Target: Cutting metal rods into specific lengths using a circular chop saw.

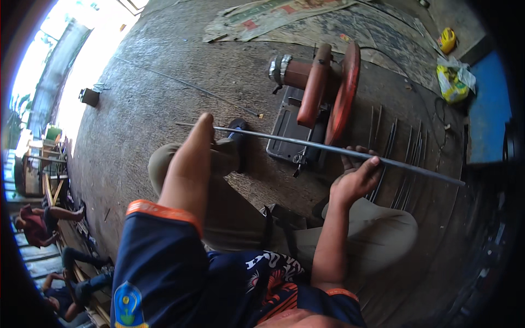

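Note:
A long, thin grey metal rod (284,138) slants across in front of my knees, its right end lower in the view. My right hand (358,177) grips it on the right part, thumb laid along the top and fingers curled behind. At the rod's left part is my left hand (206,124); its fingers are mostly hidden, so their grip cannot be made out. Just beyond the rod stands a red cut-off saw (313,93) with a large red disc guard (345,90) on a dark grey base (284,128). The rod passes in front of this base.
Several thin rods (407,164) lie on the floor at right. Another long rod (186,83) lies at far left. Beyond are a worn sheet (328,24), yellow bags (453,85) and a blue panel (492,104). Two other people (41,221) sit at left.

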Demonstrator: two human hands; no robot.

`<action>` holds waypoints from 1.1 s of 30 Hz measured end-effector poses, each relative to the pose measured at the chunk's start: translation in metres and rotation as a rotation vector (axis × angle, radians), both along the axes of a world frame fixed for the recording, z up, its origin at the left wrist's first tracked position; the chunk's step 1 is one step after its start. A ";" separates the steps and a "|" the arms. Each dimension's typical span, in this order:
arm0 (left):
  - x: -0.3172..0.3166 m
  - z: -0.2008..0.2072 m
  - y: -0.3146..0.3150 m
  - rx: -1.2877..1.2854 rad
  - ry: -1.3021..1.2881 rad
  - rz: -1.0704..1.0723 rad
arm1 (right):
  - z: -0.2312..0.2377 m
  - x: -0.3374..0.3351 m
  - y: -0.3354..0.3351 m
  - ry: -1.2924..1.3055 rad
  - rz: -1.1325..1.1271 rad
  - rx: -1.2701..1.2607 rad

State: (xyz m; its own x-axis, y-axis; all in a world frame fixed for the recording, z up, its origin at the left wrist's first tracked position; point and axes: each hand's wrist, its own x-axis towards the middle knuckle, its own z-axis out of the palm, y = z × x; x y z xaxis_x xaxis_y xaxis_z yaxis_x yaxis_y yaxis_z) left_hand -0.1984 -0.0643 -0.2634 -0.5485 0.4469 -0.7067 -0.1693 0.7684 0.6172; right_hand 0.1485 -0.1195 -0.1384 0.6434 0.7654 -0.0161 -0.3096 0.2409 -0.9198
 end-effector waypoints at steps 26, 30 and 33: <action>-0.036 0.223 0.007 1.527 -0.652 0.387 | 0.072 0.307 0.072 0.281 -0.097 0.255; -0.028 0.225 0.009 1.504 -0.617 0.358 | 0.027 0.380 0.078 0.279 0.050 0.232; -0.043 0.220 0.005 1.551 -0.565 0.282 | 0.034 0.359 0.086 0.326 0.023 0.215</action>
State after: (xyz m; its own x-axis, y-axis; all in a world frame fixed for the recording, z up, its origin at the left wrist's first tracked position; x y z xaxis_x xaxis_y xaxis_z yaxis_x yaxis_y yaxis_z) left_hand -0.2417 -0.0598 -0.0430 -0.5759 0.8025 0.1563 -0.6375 -0.5605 0.5287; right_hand 0.5076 -0.0334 -0.1048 0.6133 0.7880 -0.0547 -0.5850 0.4065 -0.7018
